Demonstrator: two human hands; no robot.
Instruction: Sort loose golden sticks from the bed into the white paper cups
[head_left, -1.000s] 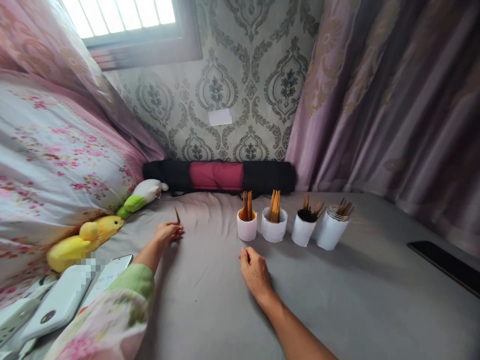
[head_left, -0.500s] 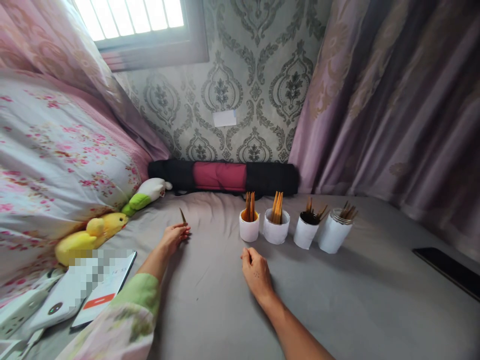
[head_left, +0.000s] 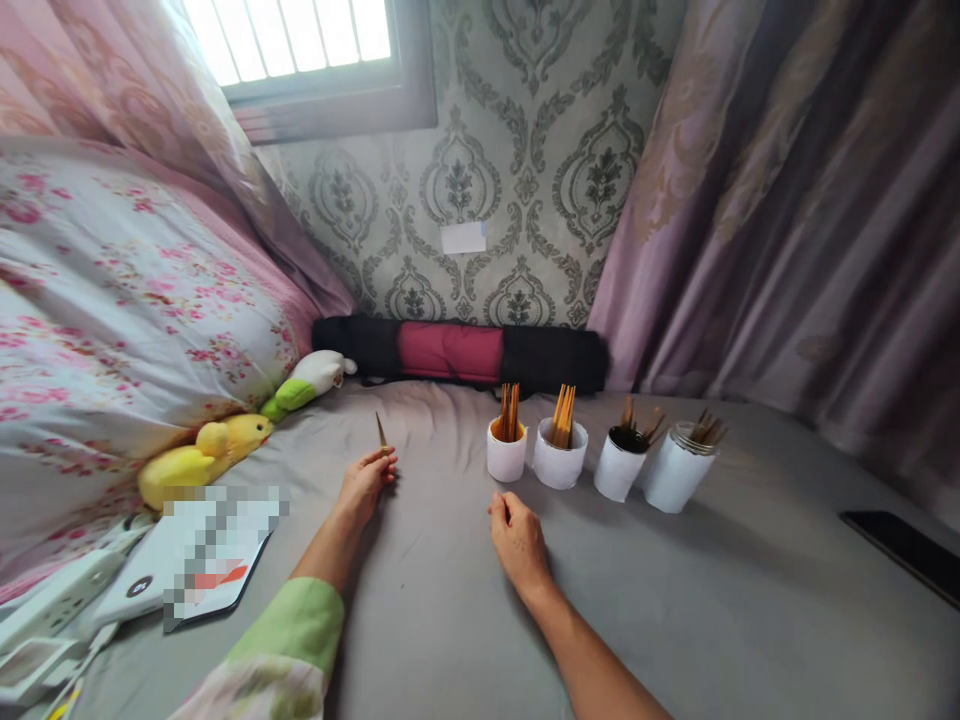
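My left hand (head_left: 366,484) is closed in a pinch on a thin, pointed, brownish stick (head_left: 382,432), which stands up from the fingertips above the grey sheet. My right hand (head_left: 519,535) rests on the sheet in a loose fist, with nothing showing out of it; its palm side is hidden. Just beyond it is a white-wrapped cup (head_left: 506,458) with a yellow inside, holding brown sticks (head_left: 511,411). A wider white cup (head_left: 560,466) beside it holds lighter sticks (head_left: 563,416). Further right, a dark-lined white cup (head_left: 619,474) and a white-wrapped glass jar (head_left: 678,478) hold shorter dark sticks.
A black and red roll (head_left: 450,352) lies along the wall. On the left are a yellow plush duck (head_left: 202,460), a white and green plush (head_left: 311,382), a phone (head_left: 225,590), a white device (head_left: 142,580) and a power strip (head_left: 67,590). A dark phone (head_left: 904,550) lies far right.
The whole view has shifted slightly, so things sit a little further right. The stick in my left hand shows a bit more of its length. My right hand stays in a fist by the cups.
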